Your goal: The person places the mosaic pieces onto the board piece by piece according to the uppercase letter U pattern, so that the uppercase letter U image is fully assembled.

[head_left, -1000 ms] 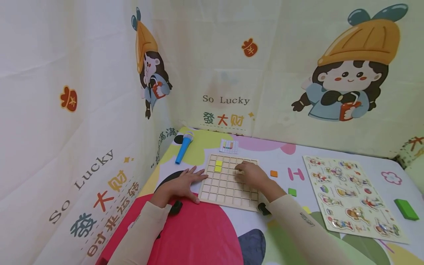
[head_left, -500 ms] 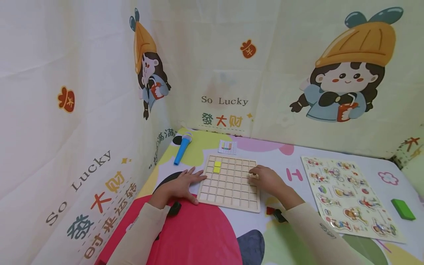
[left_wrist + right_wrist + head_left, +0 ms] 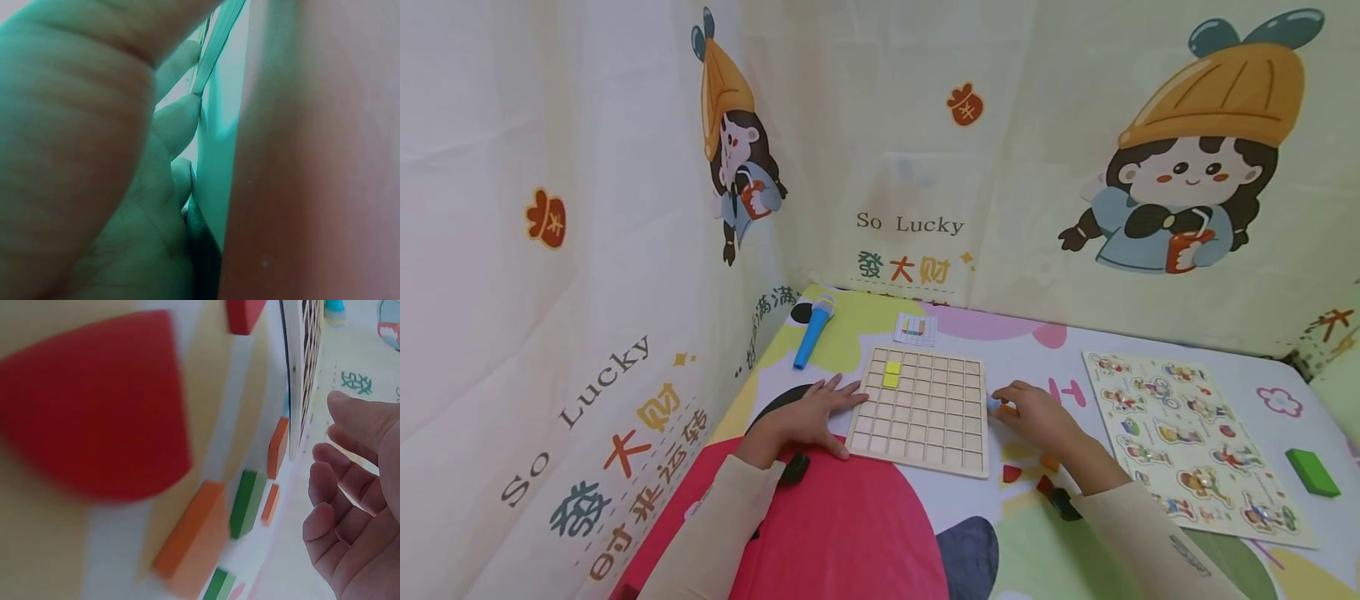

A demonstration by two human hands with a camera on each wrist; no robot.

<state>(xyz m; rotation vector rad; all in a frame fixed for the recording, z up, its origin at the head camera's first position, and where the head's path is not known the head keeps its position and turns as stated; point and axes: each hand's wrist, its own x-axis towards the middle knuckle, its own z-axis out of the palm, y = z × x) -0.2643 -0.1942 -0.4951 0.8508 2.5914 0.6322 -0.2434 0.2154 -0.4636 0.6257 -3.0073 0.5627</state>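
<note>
A pale wooden grid board (image 3: 919,414) with two yellow squares (image 3: 891,380) lies on the table (image 3: 850,533). The spread left hand (image 3: 808,417) touches it; the half-curled right hand (image 3: 1039,418) grips nothing. Only the right wrist view shows nearby green blocks (image 3: 247,505).

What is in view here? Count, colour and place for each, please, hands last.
Tablecloth: 1, multicoloured, underneath
Grid board: 1, pale wood, centre
Yellow squares: 2, yellow, grid board's far-left area
Pattern card: 1, white, behind grid board
Microphone: 1, blue, far left
Picture board: 1, cream, right
Green block: 1, green, right of picture board
Red pieces: 2+, red, right of grid board
Orange pieces: 3+, orange, same area
Small green pieces: 2+, green, same area
Light blue piece: 1, light blue, partly hidden, same area
Printed cloth: 1+, cream, behind and left
Wrist devices: 2, black, one per wrist
Sleeves: 2, cream, near edge
Left hand: 1, bare, grid board's left edge
Right hand: 1, bare, right of grid board
</note>
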